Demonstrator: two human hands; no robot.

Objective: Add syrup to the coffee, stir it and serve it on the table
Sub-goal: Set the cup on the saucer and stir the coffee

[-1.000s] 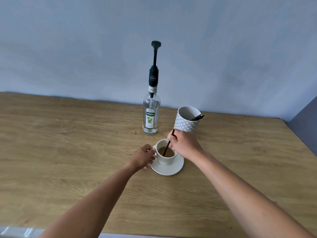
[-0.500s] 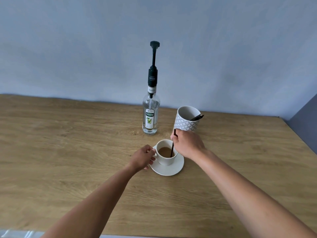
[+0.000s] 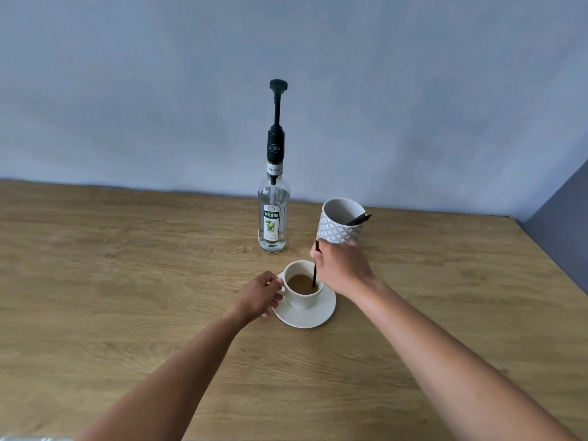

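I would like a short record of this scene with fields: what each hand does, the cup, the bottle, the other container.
left hand: holds the cup's handle side
right hand: holds a dark stirrer, tip in the coffee
cup: white, on a saucer, coffee inside
syrup bottle: upright behind the cup, pump on top, untouched
patterned container: behind the right hand, dark sticks inside
surface: wooden table

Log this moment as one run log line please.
phase: stirring | right hand: holds stirrer in coffee cup | left hand: at cup handle | saucer: under cup
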